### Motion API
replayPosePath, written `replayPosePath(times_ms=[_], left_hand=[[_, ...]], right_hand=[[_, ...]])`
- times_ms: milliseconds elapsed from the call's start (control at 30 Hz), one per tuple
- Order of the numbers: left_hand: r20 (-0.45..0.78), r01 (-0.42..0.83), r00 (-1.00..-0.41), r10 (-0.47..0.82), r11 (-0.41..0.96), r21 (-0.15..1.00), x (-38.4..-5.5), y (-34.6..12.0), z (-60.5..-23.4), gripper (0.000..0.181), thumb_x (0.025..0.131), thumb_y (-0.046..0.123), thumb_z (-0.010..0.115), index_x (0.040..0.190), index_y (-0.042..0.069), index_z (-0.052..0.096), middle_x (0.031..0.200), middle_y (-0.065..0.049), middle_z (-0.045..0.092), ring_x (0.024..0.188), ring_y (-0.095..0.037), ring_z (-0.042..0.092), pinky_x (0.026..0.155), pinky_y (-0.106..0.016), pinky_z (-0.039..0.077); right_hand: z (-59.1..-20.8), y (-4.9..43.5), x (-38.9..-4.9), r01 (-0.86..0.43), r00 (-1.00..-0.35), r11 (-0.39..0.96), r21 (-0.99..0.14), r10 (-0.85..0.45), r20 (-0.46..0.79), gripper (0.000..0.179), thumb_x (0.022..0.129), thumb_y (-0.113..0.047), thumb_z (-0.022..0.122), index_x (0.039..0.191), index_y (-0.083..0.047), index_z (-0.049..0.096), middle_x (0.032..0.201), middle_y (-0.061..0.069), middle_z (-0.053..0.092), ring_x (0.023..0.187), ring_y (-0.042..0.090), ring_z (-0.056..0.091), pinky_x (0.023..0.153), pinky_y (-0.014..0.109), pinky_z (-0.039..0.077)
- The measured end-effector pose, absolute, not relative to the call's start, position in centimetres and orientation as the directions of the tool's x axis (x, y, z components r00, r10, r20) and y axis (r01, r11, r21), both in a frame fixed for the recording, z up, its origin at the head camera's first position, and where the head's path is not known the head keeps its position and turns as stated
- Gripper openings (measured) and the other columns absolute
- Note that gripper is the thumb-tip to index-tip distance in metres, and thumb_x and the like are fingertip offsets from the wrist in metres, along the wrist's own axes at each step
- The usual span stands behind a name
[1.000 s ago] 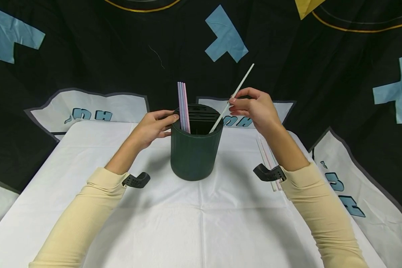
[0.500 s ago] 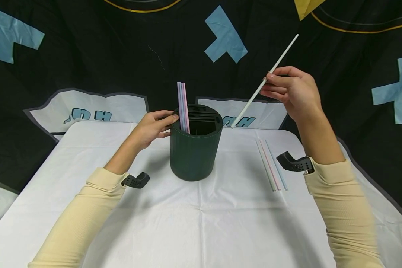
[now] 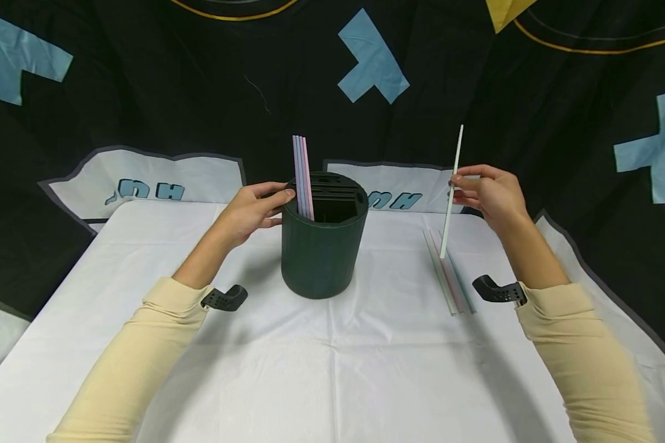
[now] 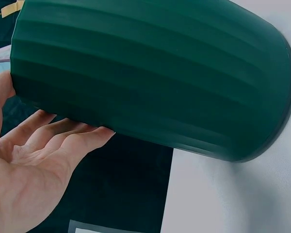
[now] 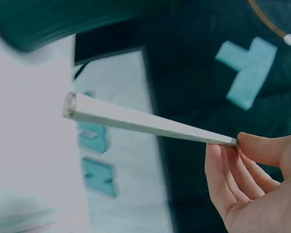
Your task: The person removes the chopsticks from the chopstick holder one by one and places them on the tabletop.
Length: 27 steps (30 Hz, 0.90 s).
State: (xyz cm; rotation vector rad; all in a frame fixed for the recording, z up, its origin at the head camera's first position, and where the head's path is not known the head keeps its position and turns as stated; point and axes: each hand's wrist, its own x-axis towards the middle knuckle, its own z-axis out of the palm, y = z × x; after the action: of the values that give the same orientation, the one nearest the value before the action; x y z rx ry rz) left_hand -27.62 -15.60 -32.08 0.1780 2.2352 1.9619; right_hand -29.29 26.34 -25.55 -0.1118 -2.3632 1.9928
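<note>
A dark green knife-block-like holder (image 3: 321, 258) with a slotted top stands on the table. Several lilac, blue and pink straws (image 3: 303, 175) stick up from its left side. My left hand (image 3: 255, 212) holds the holder at its left rim, the thumb on the edge and the fingertips against the ribbed wall (image 4: 150, 73). Between the thumb and fingers of my right hand (image 3: 490, 191) is a white straw (image 3: 451, 209), pinched partway along and almost upright. Its lower end overlaps the loose straws (image 3: 449, 280) in the head view. The right wrist view shows its rough, hollow-looking end.
A white cloth (image 3: 288, 381) covers the table, with a fold down its middle. The loose straws lie side by side to the right of the holder. Behind hangs a black backdrop (image 3: 199, 92) with blue patches and lettering.
My right hand has lifted the white straw out of the holder, moved right with it, then lowered it over the loose straws, turning it more upright. My left hand has stayed put.
</note>
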Motion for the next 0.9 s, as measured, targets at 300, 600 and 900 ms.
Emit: replayPosePath(times_ms=[300, 600, 900], left_hand=[[-0.048, -0.019, -0.980, 0.192, 0.150, 0.989, -27.5, -15.5, -32.1, 0.057, 0.101, 0.032, 0.065, 0.147, 0.004, 0.049, 0.146, -0.015, 0.056, 0.131, -0.029, 0.059, 0.108, -0.046, 0.051], [-0.048, -0.020, -0.981, 0.188, 0.148, 0.989, -27.6, -15.4, -32.0, 0.058, 0.100, 0.033, 0.065, 0.148, 0.005, 0.049, 0.147, -0.015, 0.056, 0.131, -0.029, 0.059, 0.108, -0.047, 0.051], [-0.045, -0.019, -0.981, 0.188, 0.142, 0.990, -27.5, -15.5, -32.0, 0.056, 0.100, 0.031, 0.065, 0.146, 0.004, 0.050, 0.144, -0.015, 0.057, 0.129, -0.029, 0.060, 0.107, -0.046, 0.052]], right_hand=[[-32.9, 28.2, -30.6, 0.152, -0.988, 0.381, -0.912, 0.041, -0.148, 0.037, 0.101, -0.017, 0.063, 0.131, 0.004, 0.058, 0.084, -0.017, 0.069, 0.077, 0.004, 0.071, 0.074, 0.018, 0.061], [-38.3, 28.9, -30.8, 0.198, -0.976, 0.461, -0.865, 0.013, -0.217, 0.043, 0.100, -0.017, 0.065, 0.133, 0.009, 0.057, 0.091, -0.009, 0.070, 0.078, 0.005, 0.070, 0.077, 0.021, 0.062], [-40.8, 29.3, -31.2, 0.243, -0.966, 0.467, -0.850, 0.033, -0.258, 0.044, 0.099, -0.014, 0.065, 0.135, 0.010, 0.056, 0.088, -0.009, 0.070, 0.077, 0.005, 0.069, 0.081, 0.027, 0.063]])
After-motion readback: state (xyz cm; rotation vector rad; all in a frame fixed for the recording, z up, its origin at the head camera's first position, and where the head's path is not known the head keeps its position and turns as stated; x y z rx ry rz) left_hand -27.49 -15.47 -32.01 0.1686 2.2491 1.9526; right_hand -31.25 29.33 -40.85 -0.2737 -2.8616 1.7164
